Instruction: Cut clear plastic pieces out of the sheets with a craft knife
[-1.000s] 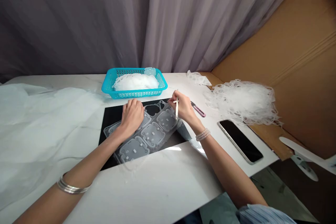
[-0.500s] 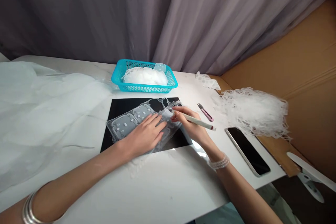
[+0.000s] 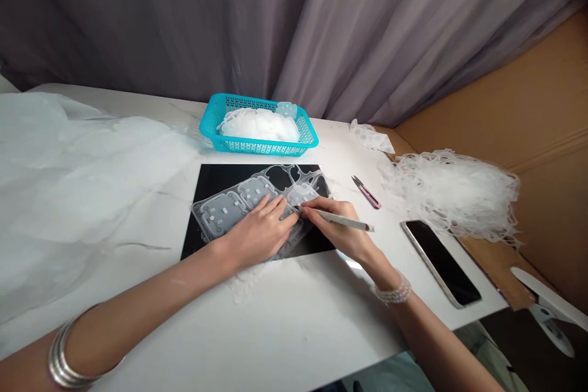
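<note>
A translucent moulded sheet [image 3: 223, 211] with rounded panels lies slanted on a black mat [image 3: 211, 176]. My left hand [image 3: 261, 229] rests flat on the sheet, fingers stretched out. Just right of it, my right hand [image 3: 337, 223] pinches a slim pale pen-shaped tool [image 3: 349, 221]. The tool's tip points at the sheet close to my left fingertips, and its dark-tipped back end points right. Whether the tip is a blade or a nib is too small to tell. Open cut-outs show at the sheet's upper right.
Behind the mat stands a blue basket [image 3: 257, 147] holding white pieces. Pink-handled thread snips [image 3: 366, 192] and a phone [image 3: 441, 263] lie to the right. Beyond them is a heap of white trimmings [image 3: 459, 190] by a cardboard wall [image 3: 528, 110]. White plastic film [image 3: 92, 196] covers the left side.
The tool's tip has moved down along the sheet, nearer my left fingers. My right hand has lowered slightly with it. My left hand stays on the sheet, while the whole view has shifted a little.
</note>
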`<state>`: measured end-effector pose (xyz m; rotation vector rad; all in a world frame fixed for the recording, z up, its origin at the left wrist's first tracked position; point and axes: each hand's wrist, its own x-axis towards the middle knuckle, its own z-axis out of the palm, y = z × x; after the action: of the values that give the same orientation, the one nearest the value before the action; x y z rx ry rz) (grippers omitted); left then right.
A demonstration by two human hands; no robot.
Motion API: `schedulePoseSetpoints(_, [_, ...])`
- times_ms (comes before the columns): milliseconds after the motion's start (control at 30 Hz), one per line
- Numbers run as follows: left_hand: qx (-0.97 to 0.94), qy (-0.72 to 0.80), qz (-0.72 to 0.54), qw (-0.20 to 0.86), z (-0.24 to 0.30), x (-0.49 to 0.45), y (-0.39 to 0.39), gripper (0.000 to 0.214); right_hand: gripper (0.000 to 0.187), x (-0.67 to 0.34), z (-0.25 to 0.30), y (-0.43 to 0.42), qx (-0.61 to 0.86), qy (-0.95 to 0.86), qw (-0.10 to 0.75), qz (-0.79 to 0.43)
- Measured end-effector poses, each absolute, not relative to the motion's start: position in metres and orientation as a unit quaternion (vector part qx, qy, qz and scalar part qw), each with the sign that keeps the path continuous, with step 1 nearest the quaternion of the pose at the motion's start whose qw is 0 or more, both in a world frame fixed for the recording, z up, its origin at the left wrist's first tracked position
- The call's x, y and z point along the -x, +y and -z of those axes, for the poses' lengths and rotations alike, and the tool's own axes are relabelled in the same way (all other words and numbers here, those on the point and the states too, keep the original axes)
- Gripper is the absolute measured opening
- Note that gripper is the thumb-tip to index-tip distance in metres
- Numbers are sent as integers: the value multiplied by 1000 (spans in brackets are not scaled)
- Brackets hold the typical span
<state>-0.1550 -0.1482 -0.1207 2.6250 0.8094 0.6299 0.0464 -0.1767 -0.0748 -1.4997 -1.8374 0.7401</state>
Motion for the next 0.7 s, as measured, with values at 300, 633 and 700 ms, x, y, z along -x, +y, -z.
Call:
schedulePoseSetpoints(300, [-889,287,-262,242,121,154,-148,32,24,-44,68,-192,539,-787,236,-187])
schedulePoseSetpoints(633, [-949,285,-133,35,112,156,-152,39,27,-43,91,-187,461,-857,227,-45])
schedulePoseSetpoints(700, [-953,283,-103,-20,111,156,-154,40,25,-41,94,-181,452,-861,232,-27])
